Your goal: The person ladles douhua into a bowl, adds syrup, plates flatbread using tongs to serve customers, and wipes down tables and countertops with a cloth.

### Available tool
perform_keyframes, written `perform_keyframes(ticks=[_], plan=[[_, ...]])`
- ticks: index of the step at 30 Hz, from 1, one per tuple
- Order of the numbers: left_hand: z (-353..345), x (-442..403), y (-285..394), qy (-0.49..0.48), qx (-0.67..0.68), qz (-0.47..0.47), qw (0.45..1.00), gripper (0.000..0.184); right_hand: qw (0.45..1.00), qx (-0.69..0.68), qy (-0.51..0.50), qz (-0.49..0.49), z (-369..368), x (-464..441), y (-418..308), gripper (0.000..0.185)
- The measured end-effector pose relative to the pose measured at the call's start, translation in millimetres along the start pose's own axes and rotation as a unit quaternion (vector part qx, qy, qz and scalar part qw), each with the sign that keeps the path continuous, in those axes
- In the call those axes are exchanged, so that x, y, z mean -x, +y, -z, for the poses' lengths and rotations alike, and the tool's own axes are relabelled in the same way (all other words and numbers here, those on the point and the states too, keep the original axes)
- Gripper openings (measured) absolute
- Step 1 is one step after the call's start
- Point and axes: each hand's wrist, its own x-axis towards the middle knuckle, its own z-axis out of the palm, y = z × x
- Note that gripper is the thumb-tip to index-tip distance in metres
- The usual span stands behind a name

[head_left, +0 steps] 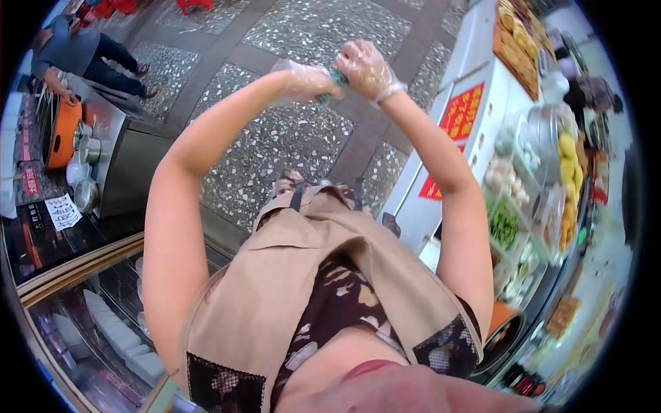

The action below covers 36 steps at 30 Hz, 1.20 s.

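Observation:
Both my hands wear clear plastic gloves and are held out over the speckled floor, close together. My left hand (310, 81) has its fingers closed on a small green cloth (323, 98), a bit of which shows below the fingers. The fingers of my right hand (365, 71) are curled in a fist at the other end of the same green cloth, which shows between the two hands. The beige apron (296, 241) covers my body below them.
A person (82, 51) stands at the upper left beside an orange pot (63, 134) on a metal counter. On the right, a white counter (454, 89) bears a wooden tray (516, 48), garlic (506, 180), green herbs (504, 224) and yellow food (568, 165). Glass display at lower left.

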Motion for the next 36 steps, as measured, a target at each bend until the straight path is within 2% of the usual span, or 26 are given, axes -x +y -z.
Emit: perform_keyframes(ticks=[1,2,3,4,5,6,8,9,10,11,12,13,15,16,19,23,26,31,32,34,35,36], plan=[[17.8,-14.5,-8.7,-0.041,0.192,0.016,0.980,0.018,0.999,-0.051,0.001,-0.013,-18.5,-17.8,28.3,0.014],[32.3,-29.9,-18.3,-0.035,0.202,0.024,0.979,0.018,0.994,-0.102,0.000,-0.027,-35.6,-36.1,49.9,0.013],[45.2,-45.9,-28.3,-0.148,0.475,-0.038,0.867,0.020,0.986,-0.139,-0.056,-0.068,-46.5,-54.3,68.0,0.014],[59.7,-63.1,-39.3,-0.242,0.698,-0.103,0.666,0.026,0.986,-0.161,-0.030,-0.043,-69.5,-68.9,92.6,0.015],[75.8,-72.7,-35.0,-0.230,0.739,-0.130,0.620,0.030,0.980,-0.189,-0.029,-0.055,-92.2,-82.6,112.9,0.015],[94.1,-88.4,-35.3,-0.223,0.743,-0.129,0.618,0.030,0.974,-0.215,-0.029,-0.070,-115.6,-96.0,131.8,0.015],[131.4,-127.1,-40.5,-0.219,0.855,-0.204,0.424,0.031,0.958,-0.269,0.000,-0.097,-164.2,-124.2,170.2,0.014],[152.2,-150.6,-46.3,-0.214,0.870,-0.249,0.368,0.031,0.939,-0.319,0.026,-0.125,-185.5,-137.2,187.6,0.014],[176.0,-174.8,-51.1,-0.216,0.870,-0.253,0.365,0.031,0.940,-0.317,0.022,-0.122,-204.0,-148.5,205.8,0.014],[201.1,-200.6,-55.4,-0.189,0.880,-0.325,0.291,0.034,0.859,-0.464,-0.010,-0.218,-211.2,-163.6,220.2,0.015],[225.4,-227.4,-59.7,-0.159,0.881,-0.394,0.209,0.038,0.821,-0.503,-0.015,-0.271,-224.1,-176.6,235.9,0.016],[249.3,-253.7,-64.5,-0.159,0.883,-0.396,0.195,0.038,0.828,-0.483,-0.016,-0.283,-238.0,-191.2,254.4,0.017],[310.4,-316.7,-74.8,-0.056,0.851,-0.486,0.191,0.029,0.878,-0.386,-0.017,-0.282,-267.6,-215.9,298.7,0.018],[339.3,-348.9,-81.7,-0.016,0.845,-0.495,0.200,0.029,0.898,-0.337,-0.029,-0.283,-280.7,-222.8,323.3,0.019],[395.4,-404.9,-90.4,0.079,0.848,-0.456,0.259,0.030,0.927,-0.220,-0.080,-0.293,-306.9,-226.3,394.5,0.022],[442.9,-463.2,-120.9,0.132,0.851,-0.382,0.335,0.032,0.931,-0.146,-0.130,-0.308,-348.6,-234.8,486.9,0.025],[466.0,-494.6,-149.7,0.176,0.847,-0.310,0.393,0.035,0.935,-0.141,-0.149,-0.290,-391.6,-256.2,547.7,0.027],[514.5,-503.0,-207.3,0.273,0.813,-0.172,0.485,0.040,0.950,-0.196,-0.155,-0.188,-469.6,-348.9,602.1,0.032],[524.6,-497.5,-221.5,0.297,0.805,-0.146,0.492,0.041,0.951,-0.211,-0.154,-0.167,-478.8,-371.2,605.1,0.032],[544.1,-484.2,-251.1,0.342,0.792,-0.100,0.496,0.043,0.959,-0.229,-0.157,-0.058,-500.9,-419.5,600.7,0.030],[551.7,-475.0,-267.4,0.364,0.784,-0.078,0.496,0.045,0.948,-0.234,-0.216,-0.025,-516.0,-443.7,601.0,0.028],[564.6,-470.6,-284.5,0.378,0.780,-0.066,0.495,0.046,0.911,-0.315,-0.265,-0.036,-536.0,-465.1,601.3,0.037]])
